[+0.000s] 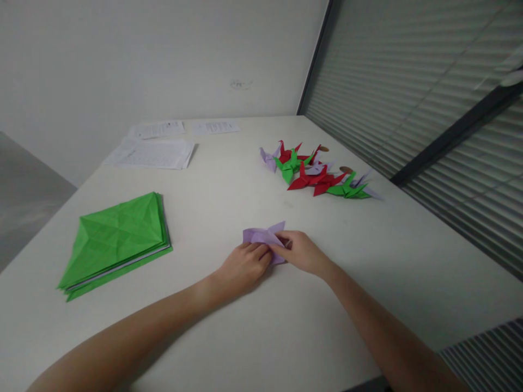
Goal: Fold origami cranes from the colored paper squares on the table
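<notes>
A small folded piece of lilac paper (261,235) lies on the white table (261,326) just ahead of me. My left hand (244,268) has its fingers curled and pressed onto the paper's near edge. My right hand (301,252) pinches the same paper from the right side, fingers closed on it. Both hands meet at the paper's near right corner, and part of the fold is hidden under the fingers.
A stack of creased green paper sheets (118,237) lies to the left. A cluster of finished red, green and lilac paper cranes (316,174) sits at the far right near the blinds (429,109). Printed white sheets (155,152) lie at the far end.
</notes>
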